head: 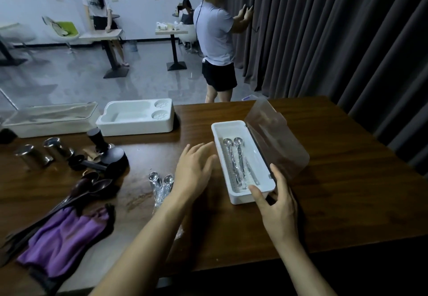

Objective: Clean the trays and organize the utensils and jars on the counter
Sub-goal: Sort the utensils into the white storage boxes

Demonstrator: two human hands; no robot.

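A white utensil box (234,127) lies on the brown counter (335,180), its clear hinged lid (275,138) raised on the right side. Wrapped metal spoons (237,159) lie inside it. My right hand (279,207) grips the box's near right corner, thumb on the front rim. My left hand (194,170) hovers flat with straight fingers just left of the box, holding nothing. Two more wrapped spoons (159,184) lie on the counter left of my left wrist, partly hidden by it.
A white foam tray (136,119) and a lidded clear-topped box (48,119) stand at the counter's far edge. Metal jars (44,152), a black tamper (98,139), dark wooden spoons (90,185) and a purple cloth (62,242) lie left. A person stands beyond the counter by dark curtains.
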